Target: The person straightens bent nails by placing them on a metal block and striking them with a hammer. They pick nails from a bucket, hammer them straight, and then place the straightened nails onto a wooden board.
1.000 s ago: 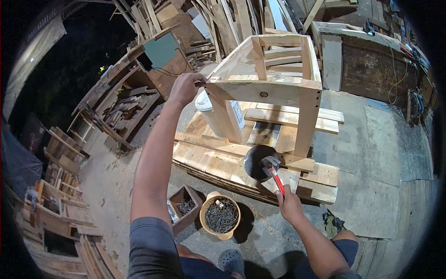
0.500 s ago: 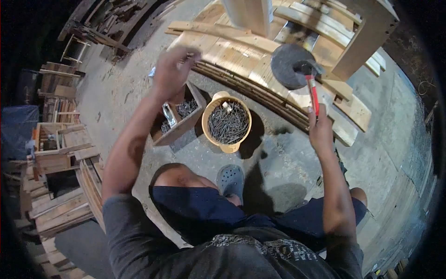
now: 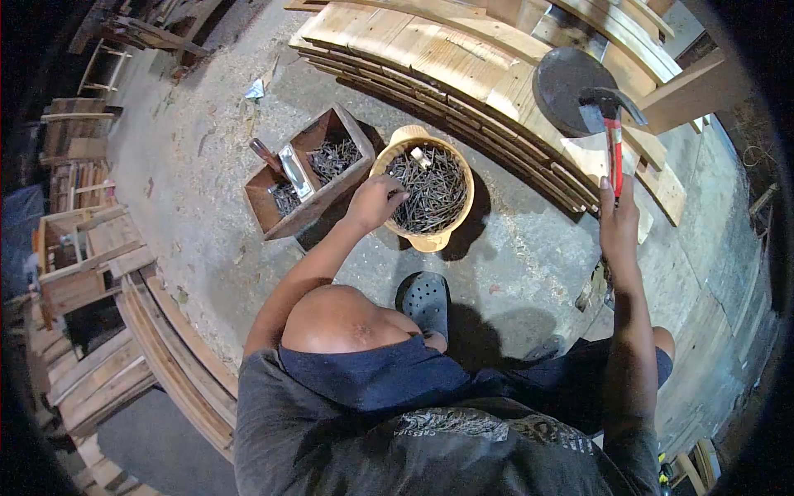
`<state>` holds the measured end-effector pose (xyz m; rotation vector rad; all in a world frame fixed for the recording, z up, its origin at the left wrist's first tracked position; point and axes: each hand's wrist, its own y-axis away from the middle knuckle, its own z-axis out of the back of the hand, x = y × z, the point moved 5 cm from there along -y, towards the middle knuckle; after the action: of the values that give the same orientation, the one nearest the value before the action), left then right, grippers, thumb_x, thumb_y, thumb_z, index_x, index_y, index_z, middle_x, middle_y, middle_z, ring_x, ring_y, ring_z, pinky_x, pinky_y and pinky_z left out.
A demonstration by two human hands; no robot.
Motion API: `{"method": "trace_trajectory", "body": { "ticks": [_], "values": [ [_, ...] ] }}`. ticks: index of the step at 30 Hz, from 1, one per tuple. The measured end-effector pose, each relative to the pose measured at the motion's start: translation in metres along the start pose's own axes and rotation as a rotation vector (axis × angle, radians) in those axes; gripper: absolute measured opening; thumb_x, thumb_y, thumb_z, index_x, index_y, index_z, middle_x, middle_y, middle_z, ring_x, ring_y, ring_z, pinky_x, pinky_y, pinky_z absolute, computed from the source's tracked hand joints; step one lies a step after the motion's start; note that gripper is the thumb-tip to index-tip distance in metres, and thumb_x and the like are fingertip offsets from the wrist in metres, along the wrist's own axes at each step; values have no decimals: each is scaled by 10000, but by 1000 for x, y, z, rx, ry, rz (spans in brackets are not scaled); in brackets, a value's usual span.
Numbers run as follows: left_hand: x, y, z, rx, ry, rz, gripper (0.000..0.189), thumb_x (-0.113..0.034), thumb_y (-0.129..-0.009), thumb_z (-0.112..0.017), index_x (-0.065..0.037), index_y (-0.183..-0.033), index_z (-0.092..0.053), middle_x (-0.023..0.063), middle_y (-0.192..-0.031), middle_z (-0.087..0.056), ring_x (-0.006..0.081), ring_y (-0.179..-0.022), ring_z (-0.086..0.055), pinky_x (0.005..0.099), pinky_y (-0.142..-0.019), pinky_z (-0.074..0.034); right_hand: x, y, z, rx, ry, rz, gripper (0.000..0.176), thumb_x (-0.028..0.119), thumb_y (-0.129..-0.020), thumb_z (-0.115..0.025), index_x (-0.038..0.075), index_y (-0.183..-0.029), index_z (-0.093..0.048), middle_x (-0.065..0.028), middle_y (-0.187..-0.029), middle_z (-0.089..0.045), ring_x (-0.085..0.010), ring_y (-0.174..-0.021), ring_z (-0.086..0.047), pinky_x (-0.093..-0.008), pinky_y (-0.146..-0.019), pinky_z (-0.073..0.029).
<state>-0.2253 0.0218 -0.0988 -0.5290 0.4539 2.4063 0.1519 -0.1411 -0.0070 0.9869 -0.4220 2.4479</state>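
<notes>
At the left rim of a yellow basin (image 3: 430,242) is my left hand (image 3: 376,202), its fingers bent and drawn together at the edge of the nails (image 3: 430,194). Whatever the fingertips pinch, if anything, is too small to make out. A small pale piece (image 3: 420,157) lies on top of the nails. My right hand (image 3: 620,223) is closed round the red handle of a claw hammer (image 3: 614,157). The hammer's head is over the edge of a dark round disc (image 3: 566,87), which lies on the stacked boards (image 3: 463,62).
A divided wooden box (image 3: 335,186) of nails stands left of the basin, with a wooden-handled tool (image 3: 266,155) in it. An upright timber (image 3: 695,93) rises at the right. My clog (image 3: 426,302) is below the basin. More lumber (image 3: 178,355) lies at left.
My left hand has come down from above the boards to the basin's left rim. The hammer stays in my right hand. The view has shifted, so the boards and disc appear higher and farther right.
</notes>
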Motion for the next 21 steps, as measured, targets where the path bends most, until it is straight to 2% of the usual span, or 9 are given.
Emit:
{"method": "trace_trajectory", "body": {
  "ticks": [1, 4, 7, 9, 11, 13, 15, 18, 21],
  "values": [
    [2, -5, -4, 3, 12, -1, 175, -189, -829, -657, -21, -873, -675, 164, -908, -648, 343, -957, -606, 422, -871, -469, 3, 1, 0, 4, 12, -2, 237, 281, -1005, -465, 51, -1061, -466, -243, -734, -579, -428, -669, -570, -455, -608, -437],
    [-4, -22, -5, -231, -73, -214, 258, -195, -820, -661, -58, -1037, -635, 131, -1082, -605, 321, -983, -582, 432, -861, -475, 7, 2, -1, -6, 30, -31, 232, 265, -1007, -463, 42, -1073, -473, -239, -753, -582, -406, -679, -574, -438, -632, -444],
    [-22, -40, -6, -157, -120, -172, 311, -212, -829, -674, -70, -1101, -624, 132, -1081, -576, 323, -1024, -552, 421, -904, -453, 10, 1, -1, -25, 36, 7, 237, 257, -1009, -460, 39, -1100, -479, -242, -786, -589, -385, -703, -582, -424, -666, -454],
    [-26, -50, -14, -214, -136, -252, 264, -203, -824, -656, -71, -1052, -642, 128, -1086, -545, 309, -1032, -540, 402, -884, -458, 10, 2, -1, -31, 50, 2, 246, 255, -1010, -456, 39, -1125, -482, -244, -806, -597, -383, -719, -586, -416, -686, -459],
    [-29, -58, -29, -67, -404, -296, 214, -180, -819, -620, -76, -1002, -659, 121, -1109, -544, 287, -1032, -534, 401, -860, -458, 7, 1, -2, -7, 39, -45, 252, 257, -1010, -456, 38, -1130, -482, -240, -811, -598, -376, -726, -587, -414, -692, -458],
    [-34, -58, -33, -74, -452, -305, 169, -145, -806, -585, -78, -935, -671, 115, -1092, -550, 269, -1013, -537, 402, -841, -459, 4, 2, -3, 9, 27, -95, 257, 260, -1010, -456, 37, -1135, -483, -237, -816, -600, -369, -732, -588, -412, -698, -457],
    [-41, -57, -34, -53, -532, -314, 145, -116, -794, -571, -71, -892, -668, 112, -1062, -549, 263, -1011, -536, 406, -840, -460, 9, 1, -2, -48, 32, 2, 259, 262, -1009, -460, 37, -1136, -484, -233, -816, -598, -363, -741, -589, -411, -709, -456],
    [-43, -55, -31, -71, -471, -403, 137, -99, -779, -568, -61, -863, -669, 103, -1046, -555, 264, -996, -543, 400, -829, -465, 11, 1, -1, -21, 51, -27, 263, 268, -1008, -462, 39, -1136, -483, -232, -814, -594, -355, -742, -585, -411, -712, -455],
    [-35, -47, -27, -22, -446, -366, 162, -96, -773, -563, -70, -879, -683, 104, -1022, -577, 272, -982, -557, 392, -825, -472, 8, 1, 0, -27, 47, -23, 255, 268, -1008, -463, 43, -1125, -483, -230, -806, -589, -352, -726, -576, -405, -701, -453]
  ]
}}
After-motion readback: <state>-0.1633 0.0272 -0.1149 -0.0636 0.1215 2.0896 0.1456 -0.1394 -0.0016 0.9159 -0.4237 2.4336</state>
